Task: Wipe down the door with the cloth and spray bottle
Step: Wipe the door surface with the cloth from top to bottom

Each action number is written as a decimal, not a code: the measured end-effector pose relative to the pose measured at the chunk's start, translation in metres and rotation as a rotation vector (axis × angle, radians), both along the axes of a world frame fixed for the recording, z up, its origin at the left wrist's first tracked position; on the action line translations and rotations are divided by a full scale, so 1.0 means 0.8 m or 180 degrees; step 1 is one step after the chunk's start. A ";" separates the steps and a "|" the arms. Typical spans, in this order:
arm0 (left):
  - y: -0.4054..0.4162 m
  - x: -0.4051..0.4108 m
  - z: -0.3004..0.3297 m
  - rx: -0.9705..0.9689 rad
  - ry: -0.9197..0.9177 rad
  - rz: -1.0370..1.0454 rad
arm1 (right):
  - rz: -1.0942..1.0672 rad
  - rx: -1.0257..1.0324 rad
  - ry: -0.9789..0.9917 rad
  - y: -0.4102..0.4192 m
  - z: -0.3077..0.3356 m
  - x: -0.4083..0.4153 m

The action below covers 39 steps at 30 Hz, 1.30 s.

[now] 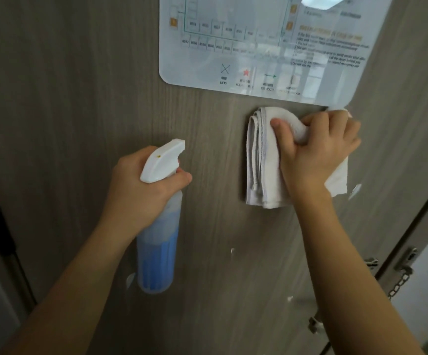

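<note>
The door (79, 98) is a flat panel of grey-brown wood-grain laminate with fine vertical streaks. A glossy white evacuation plan (259, 47) with rounded corners is fixed high on it, reflecting a ceiling light.

Just below the plan's lower edge, the right hand (315, 149) presses a folded white cloth (261, 160) flat against the door. The cloth is soft woven towel fabric, its layered hems showing at the left side. The thumb and fingers (282, 129) curl into the upper folds, pinching them, while the rest of the cloth hangs under the palm and juts out on both sides.

To the left and lower, the left hand (143, 190) grips the neck of a spray bottle (156, 252), fingers wrapped beneath its smooth white plastic trigger head. The bottle is a translucent ribbed cylinder holding blue liquid.

A metal chain latch (400, 280) hangs at the door's right edge.
</note>
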State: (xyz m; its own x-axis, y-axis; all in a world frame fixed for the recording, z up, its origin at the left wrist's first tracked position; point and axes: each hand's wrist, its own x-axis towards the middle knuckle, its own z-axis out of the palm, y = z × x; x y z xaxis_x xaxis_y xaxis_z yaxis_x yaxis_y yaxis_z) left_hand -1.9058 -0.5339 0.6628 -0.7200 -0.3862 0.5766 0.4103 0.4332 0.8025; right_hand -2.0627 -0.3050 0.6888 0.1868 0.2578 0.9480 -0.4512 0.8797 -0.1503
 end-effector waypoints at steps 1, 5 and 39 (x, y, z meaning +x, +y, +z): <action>0.003 -0.002 -0.001 -0.0013 -0.0016 -0.0007 | 0.0003 -0.0003 -0.0062 0.000 -0.010 0.002; 0.017 -0.006 -0.011 0.0056 -0.0037 -0.0032 | 0.0087 0.0248 -0.0273 0.000 -0.082 0.013; 0.106 -0.029 -0.023 0.0002 -0.0075 -0.0572 | 0.0260 0.0628 -0.0707 0.049 -0.154 0.020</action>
State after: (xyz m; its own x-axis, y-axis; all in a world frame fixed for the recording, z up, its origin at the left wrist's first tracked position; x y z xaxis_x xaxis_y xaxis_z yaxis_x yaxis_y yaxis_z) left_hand -1.9291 -0.4491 0.6442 -0.7909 -0.2504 0.5584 0.4621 0.3540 0.8131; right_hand -2.0465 -0.2655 0.5657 -0.0443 0.0704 0.9965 -0.4968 0.8639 -0.0831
